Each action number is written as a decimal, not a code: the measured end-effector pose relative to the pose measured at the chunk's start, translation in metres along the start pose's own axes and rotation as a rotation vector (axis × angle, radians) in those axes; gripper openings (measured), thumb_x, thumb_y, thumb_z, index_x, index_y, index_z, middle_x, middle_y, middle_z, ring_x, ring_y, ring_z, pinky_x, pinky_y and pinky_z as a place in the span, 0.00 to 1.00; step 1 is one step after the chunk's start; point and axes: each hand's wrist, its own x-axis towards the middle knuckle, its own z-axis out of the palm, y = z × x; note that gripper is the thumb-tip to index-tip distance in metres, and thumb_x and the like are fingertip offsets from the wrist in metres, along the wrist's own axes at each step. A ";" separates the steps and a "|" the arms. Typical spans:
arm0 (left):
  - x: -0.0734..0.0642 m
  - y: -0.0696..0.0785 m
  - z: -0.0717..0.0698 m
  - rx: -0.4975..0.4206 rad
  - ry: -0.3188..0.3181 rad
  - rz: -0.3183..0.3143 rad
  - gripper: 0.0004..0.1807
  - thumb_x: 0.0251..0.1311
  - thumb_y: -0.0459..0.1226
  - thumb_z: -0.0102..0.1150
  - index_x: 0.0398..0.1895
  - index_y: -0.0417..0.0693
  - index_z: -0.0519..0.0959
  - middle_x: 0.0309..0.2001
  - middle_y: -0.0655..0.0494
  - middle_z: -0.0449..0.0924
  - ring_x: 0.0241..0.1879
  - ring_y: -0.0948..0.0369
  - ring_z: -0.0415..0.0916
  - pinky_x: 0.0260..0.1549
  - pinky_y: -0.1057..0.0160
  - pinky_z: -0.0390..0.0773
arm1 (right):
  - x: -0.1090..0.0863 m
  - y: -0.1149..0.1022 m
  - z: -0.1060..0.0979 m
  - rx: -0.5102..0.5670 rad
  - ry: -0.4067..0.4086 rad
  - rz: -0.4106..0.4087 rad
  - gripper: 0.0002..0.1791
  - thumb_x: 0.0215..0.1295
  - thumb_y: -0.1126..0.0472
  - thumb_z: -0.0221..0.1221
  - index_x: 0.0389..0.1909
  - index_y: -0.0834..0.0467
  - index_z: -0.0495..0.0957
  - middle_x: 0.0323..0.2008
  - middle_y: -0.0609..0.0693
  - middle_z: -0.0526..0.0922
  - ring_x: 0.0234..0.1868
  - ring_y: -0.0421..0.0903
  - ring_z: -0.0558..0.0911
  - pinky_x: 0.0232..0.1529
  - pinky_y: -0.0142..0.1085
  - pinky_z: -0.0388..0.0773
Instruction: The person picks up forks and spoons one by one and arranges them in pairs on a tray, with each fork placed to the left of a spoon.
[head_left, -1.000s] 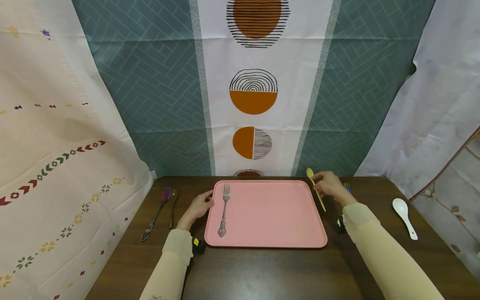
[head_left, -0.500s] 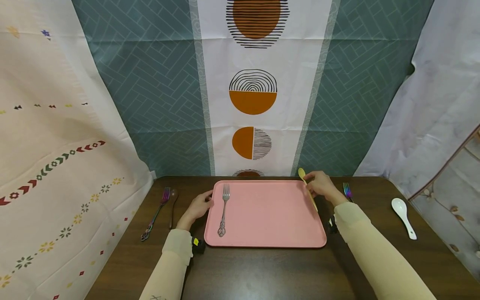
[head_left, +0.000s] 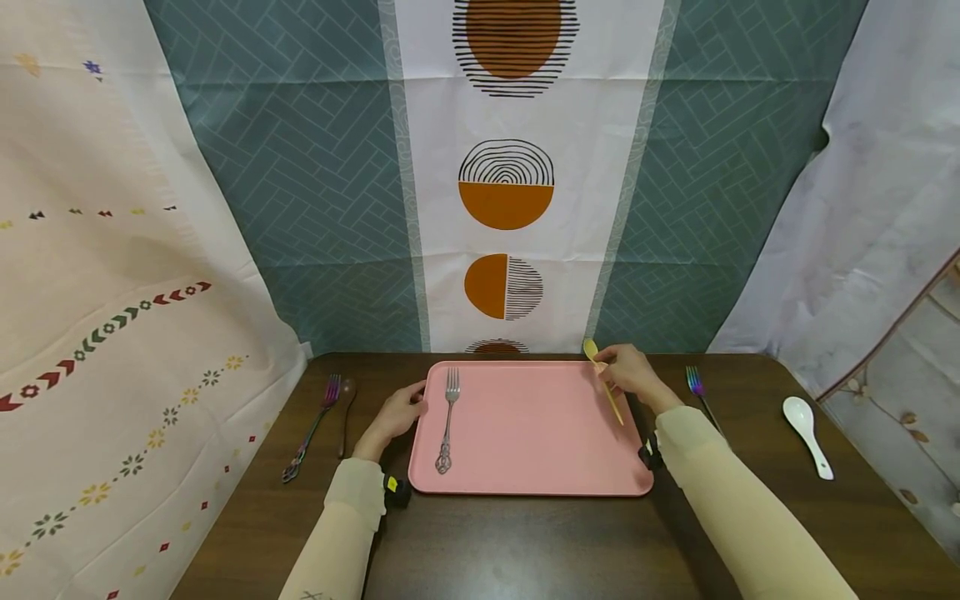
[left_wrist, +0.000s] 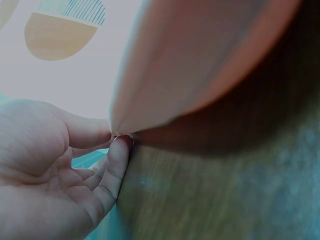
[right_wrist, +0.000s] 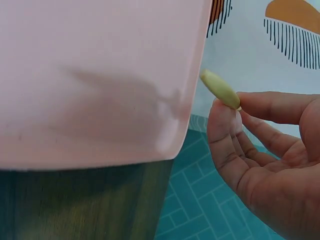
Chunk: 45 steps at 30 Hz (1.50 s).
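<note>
A pink rectangular tray (head_left: 532,442) lies on the brown table, with a silver fork (head_left: 448,421) along its left side. My left hand (head_left: 393,417) pinches the tray's left rim between thumb and fingers; the left wrist view shows the rim (left_wrist: 165,65) caught there. Over the tray's far right part, my right hand (head_left: 632,372) holds a yellow spoon (head_left: 612,403) between thumb and fingertips. The spoon is slanted, its bowl towards the far edge. In the right wrist view its handle (right_wrist: 220,89) points towards the camera, and the hand's shadow falls on the tray.
Left of the tray lie a purple-and-green fork (head_left: 313,429) and a dark brown spoon (head_left: 346,417). A rainbow-coloured fork (head_left: 696,383) lies to the right, partly behind the right sleeve. Farther right is a white spoon (head_left: 808,435). Patterned cloth (head_left: 315,208) hangs behind the table (head_left: 517,542).
My right hand has moved left with the yellow spoon, from beside the tray's right edge to above the tray. More of the rainbow fork shows. My left hand stays at the rim.
</note>
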 end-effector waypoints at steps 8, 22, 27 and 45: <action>0.000 -0.001 0.000 0.003 0.004 -0.012 0.29 0.74 0.31 0.51 0.76 0.33 0.65 0.45 0.44 0.75 0.43 0.52 0.74 0.45 0.54 0.75 | -0.001 -0.007 0.013 0.026 -0.023 -0.015 0.26 0.61 0.75 0.58 0.62 0.75 0.75 0.33 0.64 0.83 0.26 0.46 0.82 0.28 0.42 0.85; 0.000 -0.001 0.000 -0.012 0.002 -0.008 0.29 0.74 0.31 0.52 0.76 0.33 0.65 0.45 0.44 0.75 0.42 0.52 0.74 0.44 0.56 0.75 | -0.001 -0.015 0.029 0.020 -0.037 -0.007 0.25 0.62 0.74 0.59 0.62 0.72 0.76 0.35 0.64 0.83 0.25 0.46 0.82 0.29 0.41 0.85; 0.000 -0.001 0.001 -0.014 0.002 -0.006 0.29 0.73 0.31 0.52 0.76 0.33 0.66 0.44 0.45 0.75 0.42 0.53 0.75 0.44 0.56 0.76 | 0.000 -0.016 0.034 0.025 -0.037 -0.011 0.24 0.63 0.74 0.59 0.61 0.72 0.77 0.33 0.62 0.83 0.26 0.46 0.82 0.30 0.44 0.86; -0.001 -0.002 0.000 -0.018 0.004 -0.005 0.29 0.73 0.31 0.52 0.76 0.33 0.65 0.44 0.45 0.75 0.43 0.52 0.75 0.44 0.55 0.76 | -0.004 -0.032 0.056 0.034 -0.073 -0.014 0.24 0.62 0.74 0.59 0.61 0.73 0.76 0.31 0.58 0.81 0.26 0.46 0.80 0.30 0.42 0.85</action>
